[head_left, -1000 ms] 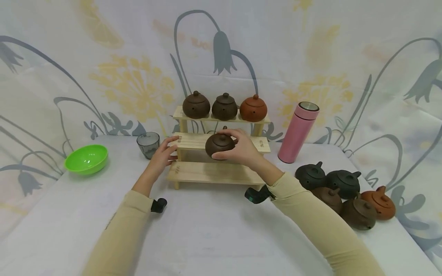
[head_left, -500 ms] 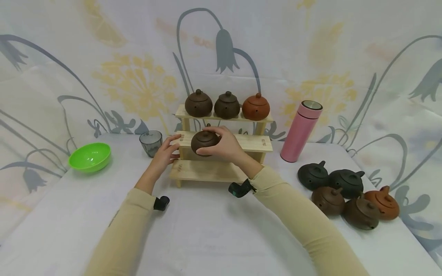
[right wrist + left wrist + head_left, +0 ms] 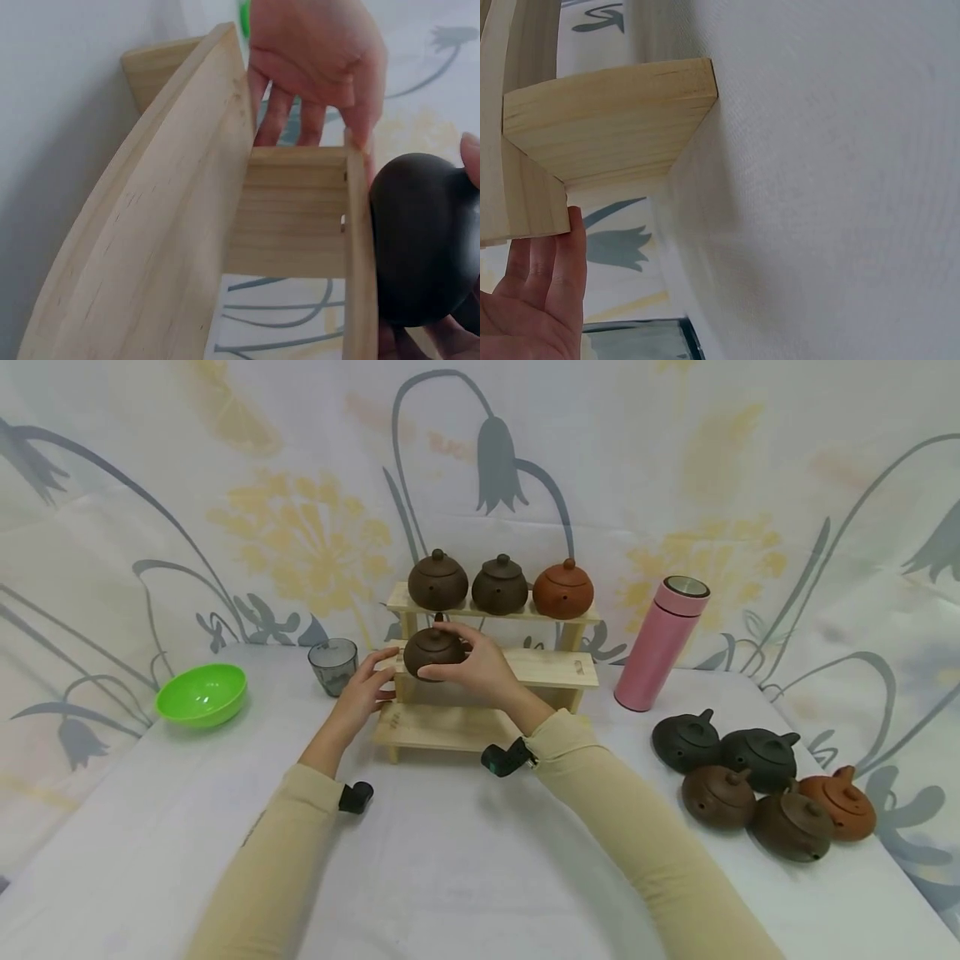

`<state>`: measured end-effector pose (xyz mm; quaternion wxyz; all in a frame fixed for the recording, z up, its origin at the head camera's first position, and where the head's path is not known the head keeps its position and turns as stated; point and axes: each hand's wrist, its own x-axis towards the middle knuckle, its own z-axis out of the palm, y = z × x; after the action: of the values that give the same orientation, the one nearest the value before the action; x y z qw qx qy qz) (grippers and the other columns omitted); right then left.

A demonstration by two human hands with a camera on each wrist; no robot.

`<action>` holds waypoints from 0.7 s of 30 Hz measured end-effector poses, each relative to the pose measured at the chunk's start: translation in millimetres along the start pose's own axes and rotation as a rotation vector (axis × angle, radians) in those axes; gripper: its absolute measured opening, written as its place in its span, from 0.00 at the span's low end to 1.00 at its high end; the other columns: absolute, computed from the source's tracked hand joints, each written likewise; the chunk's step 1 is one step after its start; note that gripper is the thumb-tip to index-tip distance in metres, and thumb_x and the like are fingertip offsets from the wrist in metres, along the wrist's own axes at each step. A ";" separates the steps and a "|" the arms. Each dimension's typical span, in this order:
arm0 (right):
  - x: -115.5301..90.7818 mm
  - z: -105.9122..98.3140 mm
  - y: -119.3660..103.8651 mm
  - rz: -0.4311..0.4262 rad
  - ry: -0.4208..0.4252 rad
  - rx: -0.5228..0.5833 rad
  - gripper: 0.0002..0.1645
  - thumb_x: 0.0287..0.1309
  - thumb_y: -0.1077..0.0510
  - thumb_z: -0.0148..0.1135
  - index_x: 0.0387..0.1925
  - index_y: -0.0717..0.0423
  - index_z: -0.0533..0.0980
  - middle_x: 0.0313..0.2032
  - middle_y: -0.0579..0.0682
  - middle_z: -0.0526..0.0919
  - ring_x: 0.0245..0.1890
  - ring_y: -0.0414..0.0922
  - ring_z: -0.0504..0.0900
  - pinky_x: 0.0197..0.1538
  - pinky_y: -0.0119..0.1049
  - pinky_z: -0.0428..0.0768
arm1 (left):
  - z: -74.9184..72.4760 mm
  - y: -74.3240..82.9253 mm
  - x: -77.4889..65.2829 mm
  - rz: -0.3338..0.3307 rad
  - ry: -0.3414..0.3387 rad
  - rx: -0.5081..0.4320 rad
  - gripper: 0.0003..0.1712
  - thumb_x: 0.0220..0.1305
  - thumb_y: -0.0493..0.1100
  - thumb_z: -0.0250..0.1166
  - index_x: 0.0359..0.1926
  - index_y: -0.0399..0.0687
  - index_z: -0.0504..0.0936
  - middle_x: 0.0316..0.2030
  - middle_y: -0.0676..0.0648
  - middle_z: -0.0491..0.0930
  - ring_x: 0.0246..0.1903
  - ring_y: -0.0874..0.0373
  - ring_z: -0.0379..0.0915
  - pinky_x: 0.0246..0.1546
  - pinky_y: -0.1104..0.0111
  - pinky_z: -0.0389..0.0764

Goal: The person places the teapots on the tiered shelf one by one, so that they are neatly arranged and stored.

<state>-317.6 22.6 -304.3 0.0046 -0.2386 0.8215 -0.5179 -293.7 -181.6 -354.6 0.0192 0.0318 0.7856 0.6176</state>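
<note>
My right hand (image 3: pixel 483 670) holds a small dark brown clay teapot (image 3: pixel 431 649) at the left end of the middle shelf of a wooden three-step stand (image 3: pixel 543 668). The thumb lies on its near side, the fingers over its far side. In the right wrist view the teapot's rounded body (image 3: pixel 416 240) is right against the shelf board; whether it bears its weight there I cannot tell. My left hand (image 3: pixel 358 692) touches the stand's left end, and straight fingers (image 3: pixel 568 274) meet the wood in the left wrist view. Three teapots, including a reddish one (image 3: pixel 562 591), stand on the top shelf.
A pink thermos flask (image 3: pixel 660 647) stands right of the stand. Several teapots, among them a black one (image 3: pixel 686 743), cluster at the table's right side. Left of the stand are a grey glass (image 3: pixel 333 667) and a green bowl (image 3: pixel 201 696). A patterned cloth (image 3: pixel 300 527) hangs behind.
My right hand has carried the teapot leftward along the middle shelf to its left end. My left hand keeps its place at the stand. The head view has shifted slightly.
</note>
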 end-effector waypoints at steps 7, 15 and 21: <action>-1.8 -2.7 5.9 0.009 -0.007 0.031 0.42 0.46 0.51 0.73 0.64 0.44 0.67 0.62 0.46 0.66 0.58 0.48 0.67 0.54 0.45 0.69 | 2.9 -0.7 3.1 0.010 0.005 -0.021 0.27 0.72 0.50 0.44 0.70 0.54 0.56 0.57 0.33 0.64 0.51 0.38 0.68 0.53 0.52 0.65; -22.2 -16.7 14.2 -0.030 0.015 0.161 0.41 0.45 0.59 0.73 0.63 0.49 0.68 0.61 0.47 0.67 0.55 0.48 0.72 0.53 0.40 0.72 | 3.4 0.0 0.8 0.015 0.004 -0.038 0.27 0.72 0.49 0.44 0.70 0.53 0.56 0.57 0.32 0.64 0.52 0.37 0.68 0.53 0.53 0.65; -48.2 -35.3 12.7 -0.081 0.041 0.194 0.40 0.45 0.62 0.73 0.62 0.50 0.69 0.61 0.46 0.66 0.57 0.51 0.70 0.53 0.44 0.72 | 3.2 -0.5 0.5 0.012 0.007 -0.022 0.27 0.73 0.49 0.44 0.70 0.53 0.56 0.57 0.33 0.64 0.51 0.37 0.68 0.53 0.53 0.66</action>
<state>-288.9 76.1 -310.3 -0.0101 -0.2592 0.7572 -0.5994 -294.0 -178.6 -355.8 0.0131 0.0342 0.7787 0.6264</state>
